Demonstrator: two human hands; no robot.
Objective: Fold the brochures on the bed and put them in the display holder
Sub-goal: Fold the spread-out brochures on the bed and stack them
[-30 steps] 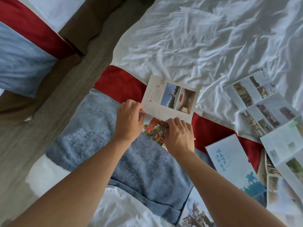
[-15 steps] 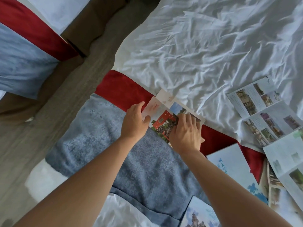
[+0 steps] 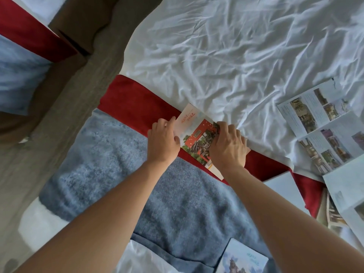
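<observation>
Two hands meet at the centre of the frame on the folded brochure (image 3: 197,138), which lies on the red band (image 3: 137,103) of the bed runner (image 3: 118,174), just beside the white sheet (image 3: 226,56). The left hand (image 3: 163,140) rests nearly straight fingers and thumb against the brochure's left edge; the right hand (image 3: 228,148) curls its fingers over the right edge, gripping it. At the right of the frame lie unfolded brochures (image 3: 319,125), and at the bottom edge lies a closed brochure (image 3: 244,259).

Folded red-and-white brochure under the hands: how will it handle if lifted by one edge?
Likely light and floppy: the folded red-and-white paper brochure is thin sheet, like the unfolded brochures nearby. Panels may spring open, since the left hand and right hand both hold it down. Soft red fabric runner beneath may hamper edge pickup.
</observation>
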